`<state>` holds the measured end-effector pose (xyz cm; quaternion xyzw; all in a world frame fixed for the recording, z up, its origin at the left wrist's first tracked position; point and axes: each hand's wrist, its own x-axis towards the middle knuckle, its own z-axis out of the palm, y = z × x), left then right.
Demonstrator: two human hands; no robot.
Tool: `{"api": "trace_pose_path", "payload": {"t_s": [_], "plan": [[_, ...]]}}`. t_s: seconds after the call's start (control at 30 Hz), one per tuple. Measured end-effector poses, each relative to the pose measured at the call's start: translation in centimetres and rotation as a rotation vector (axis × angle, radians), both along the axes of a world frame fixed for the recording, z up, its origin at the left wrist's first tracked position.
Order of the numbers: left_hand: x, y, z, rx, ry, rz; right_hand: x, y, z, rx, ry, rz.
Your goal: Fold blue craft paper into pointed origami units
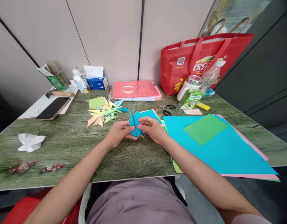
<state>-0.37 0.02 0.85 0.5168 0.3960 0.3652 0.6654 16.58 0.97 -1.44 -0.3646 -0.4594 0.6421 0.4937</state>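
Note:
A small piece of folded blue paper (134,119), with a crease line down its middle, is held up between both hands over the table. My left hand (118,133) pinches its left side, the thumb pressed on its face. From the right, my right hand (152,127) grips its edge with thumb and fingertips. Behind it lies a stack of coloured paper squares (150,114), blue on top, partly hidden by the right hand. Left of that is a pile of pointed folded paper pieces (106,113) in yellow, green, pink and blue.
Large coloured sheets (180,140) with a green sheet (205,129) on top cover the right side. Scissors (167,109), a green carton (190,99), a jar and a red bag (173,68) stand behind. A phone (54,108), hammer (60,93) and crumpled tissue (30,142) lie left.

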Motion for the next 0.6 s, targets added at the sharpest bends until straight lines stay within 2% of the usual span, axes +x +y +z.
{"api": "trace_pose_path", "payload": {"t_s": [0.6], "plan": [[0.40,-0.09,-0.44,-0.020,0.038,0.104,-0.20,-0.16,-0.20,-0.011,0.015,0.021]]}}
